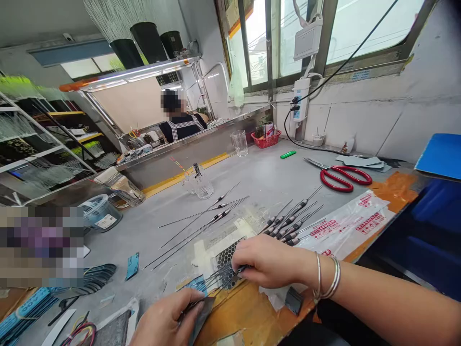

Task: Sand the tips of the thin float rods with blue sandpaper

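My left hand (pixel 173 315), at the bottom, is closed with thumb and fingers pinching a folded dark grey sheet, like sandpaper (pixel 202 323), around the ends of thin dark stems (pixel 216 276). These stems run up to my right hand (pixel 261 259), whose fingers are closed on them above a black honeycomb-patterned patch (pixel 226 254). Just beyond my right hand lies a group of slim fishing floats (pixel 288 222) with dark bodies and pale bands. More such floats (pixel 219 215) with long stems lie loose across the middle of the table. My right fingers hide part of the bundle.
Red-handled scissors (pixel 345 178), a green cutter (pixel 288 154) and a red basket (pixel 266 139) are farther back. Glass mugs (pixel 203 185) stand mid-table. A blue tub (pixel 101 214) and blue strips (pixel 32 307) lie left. Someone sits beyond the partition.
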A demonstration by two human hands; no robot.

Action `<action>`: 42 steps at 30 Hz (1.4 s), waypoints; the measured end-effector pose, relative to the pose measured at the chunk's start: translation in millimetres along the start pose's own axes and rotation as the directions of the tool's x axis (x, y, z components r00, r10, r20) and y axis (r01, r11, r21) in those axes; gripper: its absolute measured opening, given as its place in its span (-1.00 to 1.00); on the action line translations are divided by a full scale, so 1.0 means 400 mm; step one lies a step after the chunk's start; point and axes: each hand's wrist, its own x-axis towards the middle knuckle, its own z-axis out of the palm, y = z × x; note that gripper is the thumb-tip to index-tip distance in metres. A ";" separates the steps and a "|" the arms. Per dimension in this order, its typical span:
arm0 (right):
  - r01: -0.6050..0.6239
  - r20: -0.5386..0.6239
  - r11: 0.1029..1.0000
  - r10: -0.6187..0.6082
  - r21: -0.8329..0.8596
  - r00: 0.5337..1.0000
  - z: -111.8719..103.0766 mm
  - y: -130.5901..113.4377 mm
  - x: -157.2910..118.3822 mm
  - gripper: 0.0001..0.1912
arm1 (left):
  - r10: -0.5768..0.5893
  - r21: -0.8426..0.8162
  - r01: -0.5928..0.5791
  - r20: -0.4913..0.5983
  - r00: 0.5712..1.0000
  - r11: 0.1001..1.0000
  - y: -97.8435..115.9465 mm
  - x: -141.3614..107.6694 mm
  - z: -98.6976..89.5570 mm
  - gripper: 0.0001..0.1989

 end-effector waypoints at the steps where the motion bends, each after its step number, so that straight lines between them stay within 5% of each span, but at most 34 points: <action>1: 0.002 0.002 1.000 -0.002 -0.005 1.000 0.000 0.000 0.001 -0.86 | 0.027 -0.008 -0.028 -0.020 0.999 1.000 0.006 0.006 0.003 -0.75; 10: -0.023 -0.094 0.999 0.020 -0.031 0.995 -0.020 0.043 -0.062 -0.78 | 0.174 -0.040 -0.182 -0.153 0.973 0.982 0.040 0.047 0.009 -0.84; 30: -0.065 -0.182 0.998 0.067 0.017 0.981 -0.046 0.087 -0.137 -0.78 | 0.127 -0.138 -0.127 -0.013 0.992 0.982 0.163 0.132 0.031 -0.80; 42: -0.071 -0.173 0.997 0.066 -0.027 0.983 -0.057 0.110 -0.170 -0.79 | 0.194 -0.171 -0.192 -0.006 0.981 0.966 0.216 0.188 0.049 -0.77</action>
